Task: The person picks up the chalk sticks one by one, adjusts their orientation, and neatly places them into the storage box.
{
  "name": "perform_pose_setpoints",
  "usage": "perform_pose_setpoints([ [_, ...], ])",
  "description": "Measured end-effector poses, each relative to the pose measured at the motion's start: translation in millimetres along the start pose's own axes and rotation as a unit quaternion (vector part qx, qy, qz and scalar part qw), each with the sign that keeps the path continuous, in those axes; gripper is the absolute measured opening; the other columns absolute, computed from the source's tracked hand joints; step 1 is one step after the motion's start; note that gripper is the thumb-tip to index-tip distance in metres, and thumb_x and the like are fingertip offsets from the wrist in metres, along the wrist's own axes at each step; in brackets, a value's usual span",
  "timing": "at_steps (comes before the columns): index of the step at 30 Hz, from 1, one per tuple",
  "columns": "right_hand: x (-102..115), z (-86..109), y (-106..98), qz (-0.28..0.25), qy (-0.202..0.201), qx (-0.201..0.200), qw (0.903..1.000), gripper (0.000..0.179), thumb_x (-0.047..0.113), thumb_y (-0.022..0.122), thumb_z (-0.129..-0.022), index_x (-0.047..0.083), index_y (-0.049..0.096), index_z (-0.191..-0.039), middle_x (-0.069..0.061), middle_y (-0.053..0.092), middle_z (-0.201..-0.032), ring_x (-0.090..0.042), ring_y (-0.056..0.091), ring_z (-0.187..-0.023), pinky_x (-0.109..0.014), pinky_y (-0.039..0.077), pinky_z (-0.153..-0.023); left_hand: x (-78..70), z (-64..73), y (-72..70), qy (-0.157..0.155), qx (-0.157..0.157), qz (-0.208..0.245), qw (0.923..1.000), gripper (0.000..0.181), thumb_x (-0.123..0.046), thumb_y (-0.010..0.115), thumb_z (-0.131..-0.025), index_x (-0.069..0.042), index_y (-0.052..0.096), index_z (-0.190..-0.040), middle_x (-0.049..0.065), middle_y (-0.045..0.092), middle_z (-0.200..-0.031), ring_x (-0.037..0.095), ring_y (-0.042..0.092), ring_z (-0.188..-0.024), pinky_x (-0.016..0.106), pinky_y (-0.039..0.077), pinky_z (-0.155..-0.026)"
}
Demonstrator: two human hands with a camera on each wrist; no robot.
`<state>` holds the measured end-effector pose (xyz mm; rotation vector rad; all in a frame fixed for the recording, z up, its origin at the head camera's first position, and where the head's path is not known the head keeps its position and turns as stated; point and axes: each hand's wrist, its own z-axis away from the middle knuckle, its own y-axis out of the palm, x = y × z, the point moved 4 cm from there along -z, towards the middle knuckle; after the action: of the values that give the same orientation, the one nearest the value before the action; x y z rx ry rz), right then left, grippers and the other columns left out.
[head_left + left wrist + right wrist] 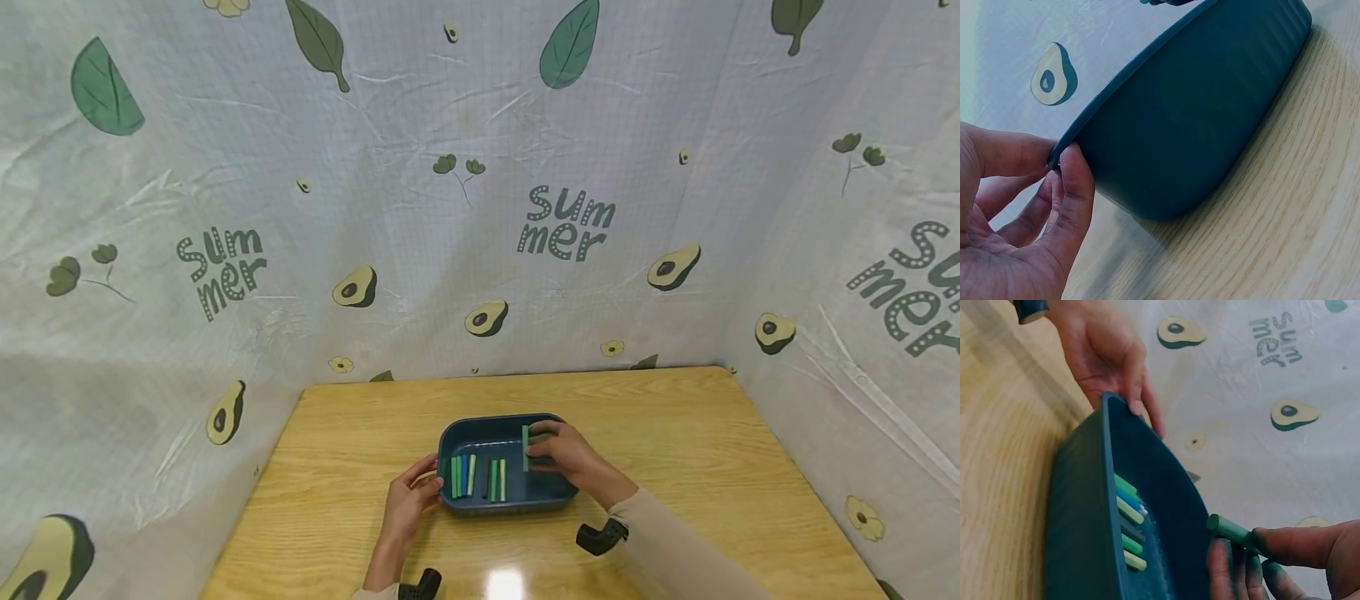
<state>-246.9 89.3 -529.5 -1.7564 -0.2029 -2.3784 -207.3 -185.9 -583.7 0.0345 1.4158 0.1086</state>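
A dark blue plastic bin (504, 507) sits on the wooden table, with chalk sticks lying in two side-by-side groups inside it. The left group has green sticks, a blue stick (464, 476) and a pale yellow one (471, 475); the right one has a dark stick, a green stick and a pale yellow stick (502, 480). My left hand (408, 500) pinches the bin's rim at its left end, thumb and fingers on either side in the left wrist view. Over the bin's right part, my right hand (567, 454) holds a green chalk stick (1229, 529) between thumb and fingers. Green smudges mark those fingertips.
The wooden table (675, 433) extends around the bin on all sides. A pale sheet (420, 225) printed with avocados, leaves and lettering rises behind the table and along both sides.
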Motion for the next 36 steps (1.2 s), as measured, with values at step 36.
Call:
perform_pose_setpoints([
  [36, -33, -19.6, 18, 0.088, 0.050, -0.009, 0.9948, 0.047, -0.009, 0.064, -0.081, -0.012, 0.053, -0.126, -0.018, 0.065, -0.090, -0.023, 0.067, -0.079, -0.042, 0.060, -0.070, -1.6, 4.8, 0.3, -0.006, 0.001, 0.007, 1.0000, 0.049, 0.001, 0.060, -0.092, 0.005, 0.050, -0.140, 0.025, 0.053, -0.131, 0.010, 0.062, -0.090, 0.026, 0.055, -0.070],
])
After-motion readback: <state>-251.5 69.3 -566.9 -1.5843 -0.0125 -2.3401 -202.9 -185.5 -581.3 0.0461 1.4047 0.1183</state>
